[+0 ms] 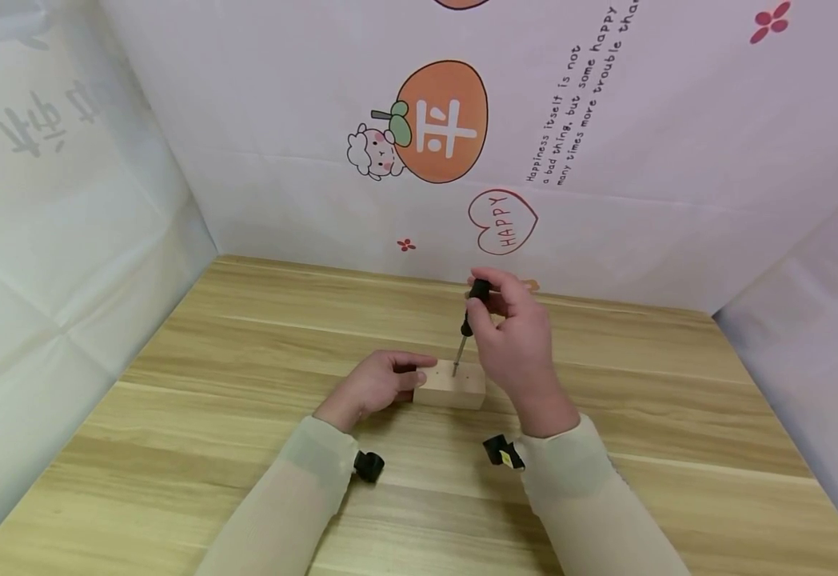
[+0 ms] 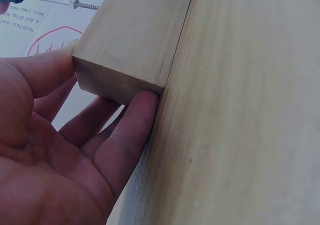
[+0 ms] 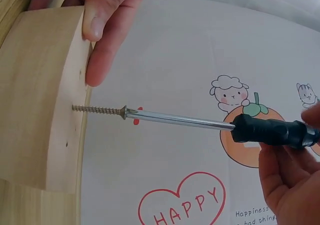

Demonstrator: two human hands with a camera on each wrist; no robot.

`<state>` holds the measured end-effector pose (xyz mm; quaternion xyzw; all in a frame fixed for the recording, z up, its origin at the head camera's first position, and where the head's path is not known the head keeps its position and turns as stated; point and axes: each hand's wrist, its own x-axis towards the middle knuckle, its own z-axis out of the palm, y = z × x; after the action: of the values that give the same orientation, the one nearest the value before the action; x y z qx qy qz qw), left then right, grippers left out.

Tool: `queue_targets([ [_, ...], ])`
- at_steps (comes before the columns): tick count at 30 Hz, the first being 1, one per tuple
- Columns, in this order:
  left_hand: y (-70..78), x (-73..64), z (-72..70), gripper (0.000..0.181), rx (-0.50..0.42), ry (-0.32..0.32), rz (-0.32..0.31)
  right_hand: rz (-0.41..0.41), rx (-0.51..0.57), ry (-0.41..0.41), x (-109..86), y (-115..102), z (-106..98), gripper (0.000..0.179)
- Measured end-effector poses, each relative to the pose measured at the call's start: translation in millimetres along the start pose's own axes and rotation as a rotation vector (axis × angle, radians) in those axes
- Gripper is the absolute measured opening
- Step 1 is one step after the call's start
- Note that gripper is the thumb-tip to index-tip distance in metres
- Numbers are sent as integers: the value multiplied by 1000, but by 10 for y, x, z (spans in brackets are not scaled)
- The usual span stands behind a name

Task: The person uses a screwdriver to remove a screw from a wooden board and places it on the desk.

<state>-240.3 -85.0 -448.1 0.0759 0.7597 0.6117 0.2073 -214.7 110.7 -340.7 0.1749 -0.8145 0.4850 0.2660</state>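
A pale wooden block (image 1: 450, 395) lies on the table, with small holes in its top face. My left hand (image 1: 378, 383) grips its left end, thumb and fingers around the end, as the left wrist view (image 2: 55, 135) also shows. In my right hand (image 1: 518, 340) is a black-handled screwdriver (image 3: 267, 130), held by the handle between thumb and fingers. Its metal shaft slants down to the head of a screw (image 3: 100, 110). The screw stands out of the block's top face with most of its thread showing, its tip at the wood.
The wood-grain table (image 1: 246, 360) spreads around the block. A white printed cloth (image 1: 304, 200) with cartoon pictures hangs behind it, and more cloth rises at both sides. A black wrist camera (image 1: 369, 466) sits at the left sleeve, another (image 1: 503, 452) at the right.
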Motion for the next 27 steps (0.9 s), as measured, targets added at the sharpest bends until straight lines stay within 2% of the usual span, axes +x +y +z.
queue_targets([
  [5,10,-9,2,27,9,0,4,8,-29,4,9,4,-1,31],
  [10,-6,-3,-1,28,-4,-6,9,-48,-33,19,5,1,-11,29],
  [16,-18,4,-1,28,1,-8,6,-89,-40,-10,-6,13,15,25],
  [20,-2,-4,-3,28,3,-8,5,-70,1,-26,-13,2,13,19],
  [23,9,-12,-2,28,7,-5,1,-42,55,-47,-19,-8,2,22],
  [27,19,-15,5,28,1,-4,1,-23,55,-42,-26,-8,-5,27],
])
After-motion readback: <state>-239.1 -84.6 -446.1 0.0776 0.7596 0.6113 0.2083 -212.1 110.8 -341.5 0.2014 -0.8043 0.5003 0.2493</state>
